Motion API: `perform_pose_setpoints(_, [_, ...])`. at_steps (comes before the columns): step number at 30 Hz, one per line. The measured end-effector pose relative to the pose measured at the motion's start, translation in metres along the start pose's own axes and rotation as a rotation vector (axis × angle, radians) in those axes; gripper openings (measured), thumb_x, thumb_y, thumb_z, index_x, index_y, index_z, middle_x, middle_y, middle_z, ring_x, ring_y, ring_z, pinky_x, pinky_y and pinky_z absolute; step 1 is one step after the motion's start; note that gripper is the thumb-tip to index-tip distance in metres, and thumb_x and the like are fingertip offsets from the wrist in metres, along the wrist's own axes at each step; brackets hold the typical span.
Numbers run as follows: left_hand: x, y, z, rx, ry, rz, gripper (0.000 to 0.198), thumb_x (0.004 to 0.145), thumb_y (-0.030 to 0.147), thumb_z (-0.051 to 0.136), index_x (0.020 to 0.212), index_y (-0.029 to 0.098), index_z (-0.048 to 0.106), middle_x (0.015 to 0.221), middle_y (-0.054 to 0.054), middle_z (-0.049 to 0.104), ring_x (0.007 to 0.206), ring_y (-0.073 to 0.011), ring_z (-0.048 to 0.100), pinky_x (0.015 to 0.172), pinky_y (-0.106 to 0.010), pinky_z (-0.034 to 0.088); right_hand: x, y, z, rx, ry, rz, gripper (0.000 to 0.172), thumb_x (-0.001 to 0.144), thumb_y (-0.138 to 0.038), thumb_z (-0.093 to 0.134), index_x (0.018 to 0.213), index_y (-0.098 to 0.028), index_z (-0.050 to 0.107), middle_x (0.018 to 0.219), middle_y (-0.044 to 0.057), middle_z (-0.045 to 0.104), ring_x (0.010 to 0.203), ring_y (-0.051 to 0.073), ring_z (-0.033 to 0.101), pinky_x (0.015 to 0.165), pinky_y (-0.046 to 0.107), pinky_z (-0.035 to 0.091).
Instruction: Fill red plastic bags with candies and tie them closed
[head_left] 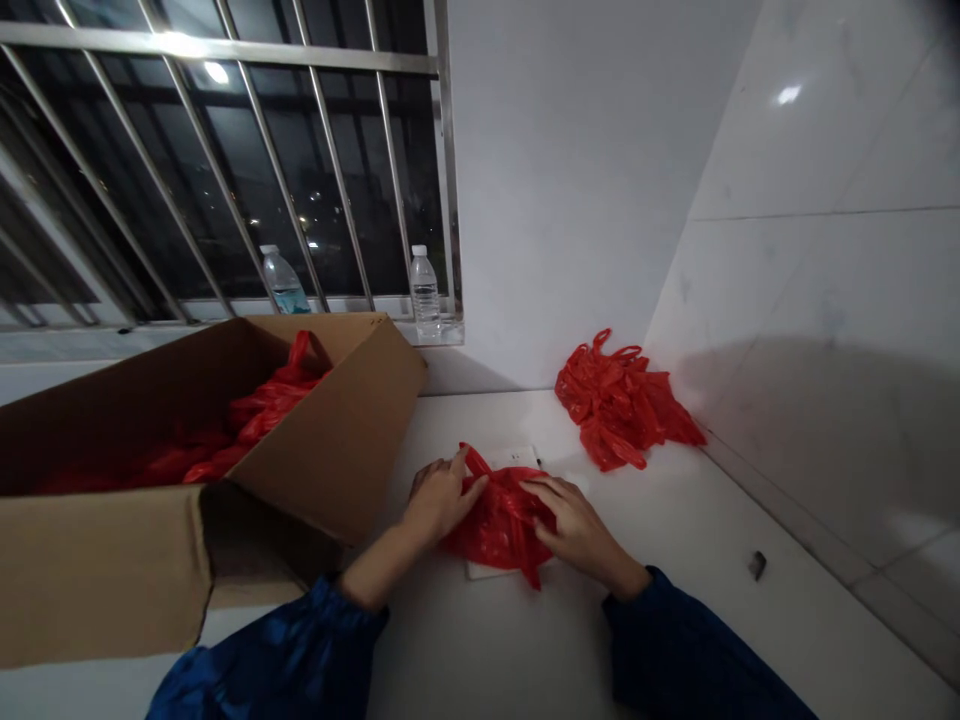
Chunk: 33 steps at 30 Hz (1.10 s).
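Note:
A crumpled red plastic bag (501,520) lies on a white flat board (517,458) on the white counter. My left hand (441,497) rests on the bag's left side with the fingers pinching its edge. My right hand (576,528) presses on the bag's right side, fingers curled into the plastic. Both arms wear blue sleeves.
An open cardboard box (330,440) with several red bags (255,415) inside stands at the left. A pile of red bags (622,400) lies at the back right by the tiled wall. Two water bottles (426,292) stand on the barred window's sill. A small dark object (757,565) lies at the right.

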<state>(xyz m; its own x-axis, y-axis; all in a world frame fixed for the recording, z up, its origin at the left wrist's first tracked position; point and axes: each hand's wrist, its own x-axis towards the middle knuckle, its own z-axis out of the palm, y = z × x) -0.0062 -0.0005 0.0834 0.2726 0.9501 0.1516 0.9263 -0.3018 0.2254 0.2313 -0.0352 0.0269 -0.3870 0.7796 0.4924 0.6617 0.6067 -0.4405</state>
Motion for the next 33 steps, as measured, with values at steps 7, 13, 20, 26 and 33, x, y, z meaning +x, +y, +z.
perform_pose_setpoints(7, [-0.004,0.017,0.009,-0.163,-0.021,0.321,0.046,0.097,0.032,0.048,0.142,0.028,0.044,0.128,-0.007,0.064,0.121,-0.0231,0.056,0.114,-0.045,0.029,0.004,0.002,0.023,-0.011,0.051,0.013,0.043,0.079,-0.018,0.067,0.122,-0.021,0.062,0.117,0.007,0.068,0.109,0.026,0.06,0.095,0.043,0.043])
perform_pose_setpoints(13, [-0.034,0.019,0.01,-0.274,-0.1,0.542,0.099,0.076,0.019,0.068,0.155,0.031,0.01,0.148,-0.008,0.046,0.133,-0.0259,0.044,0.117,-0.05,0.023,0.007,0.001,0.03,0.035,0.126,0.087,0.007,0.082,-0.018,0.066,0.087,-0.023,0.068,0.089,0.002,0.072,0.088,0.023,0.064,0.084,0.038,0.042])
perform_pose_setpoints(20, [-0.038,0.021,0.035,-0.281,-0.06,0.312,0.101,0.073,0.022,0.073,0.155,0.023,0.014,0.143,-0.014,0.051,0.129,-0.0323,0.048,0.109,-0.051,0.036,0.004,-0.012,0.025,0.171,0.171,0.069,0.017,0.092,-0.024,0.053,0.083,-0.022,0.067,0.084,0.003,0.071,0.083,0.022,0.063,0.084,0.038,0.043])
perform_pose_setpoints(26, [-0.033,0.048,-0.052,-0.503,-0.019,0.305,0.03,0.094,0.024,0.046,0.12,0.019,0.061,0.115,-0.009,0.069,0.104,-0.0234,0.064,0.092,-0.034,0.05,-0.005,-0.006,0.003,0.357,0.402,0.101,0.024,0.095,-0.035,0.048,0.108,-0.023,0.064,0.107,0.009,0.067,0.101,0.025,0.061,0.088,0.038,0.048])
perform_pose_setpoints(33, [-0.072,0.064,-0.209,-0.687,0.175,0.222,0.033,0.096,0.035,0.053,0.124,0.022,0.063,0.121,-0.002,0.068,0.106,-0.0213,0.066,0.089,-0.031,0.057,-0.009,0.013,-0.004,0.47,0.489,0.341,0.032,0.097,-0.045,0.045,0.104,-0.02,0.064,0.101,0.009,0.066,0.094,0.024,0.063,0.082,0.036,0.047])
